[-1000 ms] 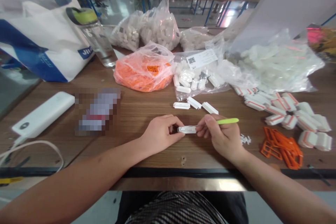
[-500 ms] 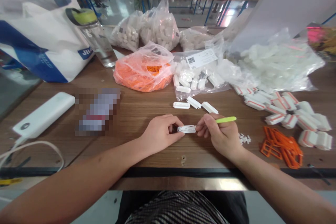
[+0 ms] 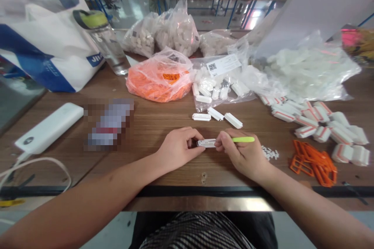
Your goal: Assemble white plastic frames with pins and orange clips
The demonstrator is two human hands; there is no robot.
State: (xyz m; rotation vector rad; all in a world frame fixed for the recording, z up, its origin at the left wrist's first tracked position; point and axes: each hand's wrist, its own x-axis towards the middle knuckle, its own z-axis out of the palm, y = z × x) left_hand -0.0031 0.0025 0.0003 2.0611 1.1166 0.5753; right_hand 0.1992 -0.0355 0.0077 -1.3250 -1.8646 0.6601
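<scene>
Head view: just below the centre of the frame, pinches the left end of a small white slotted part [image 3: 207,143] between thumb and fingers of the left hand [image 3: 179,146], narrow and closed on it. Grips a tool with a yellow-green handle [image 3: 244,139] in the right hand [image 3: 244,157], fingers curled round it as round a pen, handle pointing to the right of the frame, thin tip along the upper side of the slotted part. Cannot tell from here about contact between right fingertips and the part's right end. Just right of the right hand, on the brown worktop [image 3: 163,118], a scatter of tiny white pieces [image 3: 272,153]. Further right, a loose heap of orange frames [image 3: 317,158], with white blocks [image 3: 282,115] with orange stripes above it. Above the hands, three loose white parts [image 3: 233,120], near one another, below a clear bag with a label [image 3: 224,64]. Left of that, a bag filled with orange pieces [image 3: 159,85]. At upper left, a bottle [image 3: 106,44] beside a white-and-blue bag [image 3: 52,46]. At left, a white device [image 3: 48,128] with a cable, near a pixelated item [image 3: 109,124], too obscured to identify
</scene>
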